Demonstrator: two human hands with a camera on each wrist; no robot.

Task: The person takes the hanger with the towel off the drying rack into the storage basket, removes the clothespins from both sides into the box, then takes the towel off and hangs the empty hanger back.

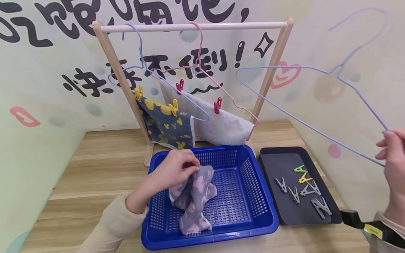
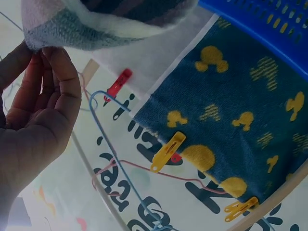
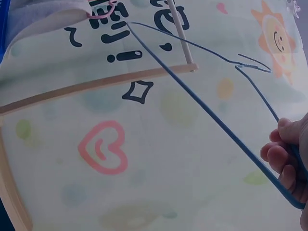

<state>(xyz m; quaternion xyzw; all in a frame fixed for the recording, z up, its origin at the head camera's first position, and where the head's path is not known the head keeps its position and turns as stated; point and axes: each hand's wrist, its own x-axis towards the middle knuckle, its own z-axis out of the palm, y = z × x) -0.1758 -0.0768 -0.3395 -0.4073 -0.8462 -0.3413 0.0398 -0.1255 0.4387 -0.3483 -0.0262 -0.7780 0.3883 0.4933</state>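
Note:
My left hand [image 1: 174, 168] pinches the upper edge of a grey and pink patterned towel [image 1: 196, 200] between thumb and fingers. The towel hangs in folds inside the blue plastic basket [image 1: 262, 228], its lower end near the front wall. In the left wrist view the towel's fuzzy edge [image 2: 72, 41] shows at the fingertips. Off to the right, my right hand [image 1: 395, 158] grips one end of a light blue clothes hanger [image 1: 294, 112], raised with its hook upward. Nothing hangs on this hanger. The right wrist view shows curled fingers around the hanger's end [image 3: 288, 192].
Behind the basket stands a wooden rack [image 1: 196, 26]. From it hang a blue hanger with a navy and yellow towel [image 1: 167, 123] and a pink hanger with a white towel [image 1: 221, 128], both clipped. A dark tray [image 1: 272, 158] at right holds several clothespins [image 1: 305, 177].

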